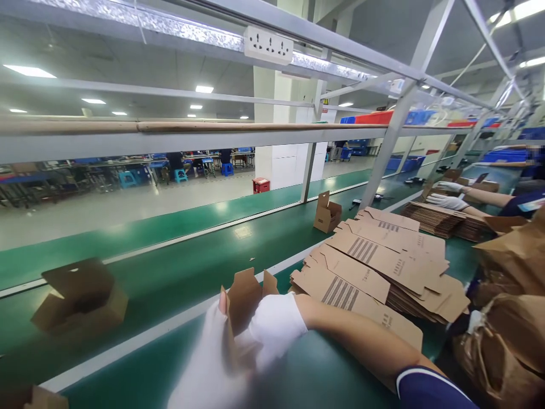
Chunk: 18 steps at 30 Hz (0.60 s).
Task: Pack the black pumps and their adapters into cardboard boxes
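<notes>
Gloved hands, left (204, 363) and right (272, 329), are closed on a half-folded carton (244, 298); flaps could be creased by uneven pressure.

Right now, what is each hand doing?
Left hand: blurred, on the folded carton; grip cannot be told.
Right hand: gloved, closed on the same carton.

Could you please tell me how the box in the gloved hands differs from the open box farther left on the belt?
The box in the hands is gripped by the right hand and left hand, flaps pointing up; the box on the belt lies untouched, tipped so its opening shows. The held one sits on the near side of the white strip, the other beyond it. Both are plain brown cardboard, not closed.
</notes>
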Each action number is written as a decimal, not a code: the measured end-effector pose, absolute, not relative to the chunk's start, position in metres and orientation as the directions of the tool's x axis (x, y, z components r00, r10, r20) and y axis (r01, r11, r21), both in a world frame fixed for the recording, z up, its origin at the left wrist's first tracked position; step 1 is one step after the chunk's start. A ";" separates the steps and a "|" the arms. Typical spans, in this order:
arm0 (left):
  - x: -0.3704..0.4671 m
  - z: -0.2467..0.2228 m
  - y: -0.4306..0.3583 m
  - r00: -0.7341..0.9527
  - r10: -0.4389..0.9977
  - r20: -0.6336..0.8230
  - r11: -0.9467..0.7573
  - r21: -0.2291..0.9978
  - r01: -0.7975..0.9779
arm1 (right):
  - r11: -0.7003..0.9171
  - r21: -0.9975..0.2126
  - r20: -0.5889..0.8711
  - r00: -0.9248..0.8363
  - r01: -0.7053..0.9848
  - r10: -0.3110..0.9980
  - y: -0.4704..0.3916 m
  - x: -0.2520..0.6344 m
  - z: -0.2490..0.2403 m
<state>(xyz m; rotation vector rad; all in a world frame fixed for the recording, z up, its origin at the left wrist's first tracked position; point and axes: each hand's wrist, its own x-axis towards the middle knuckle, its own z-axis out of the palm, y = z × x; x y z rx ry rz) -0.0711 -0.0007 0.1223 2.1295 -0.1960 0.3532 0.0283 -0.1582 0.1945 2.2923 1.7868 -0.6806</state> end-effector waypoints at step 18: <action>-0.075 0.130 -0.007 0.904 -0.090 0.417 -0.472 0.782 -0.408 | -0.060 -0.994 0.007 0.581 0.096 0.814 -0.215 0.071 0.155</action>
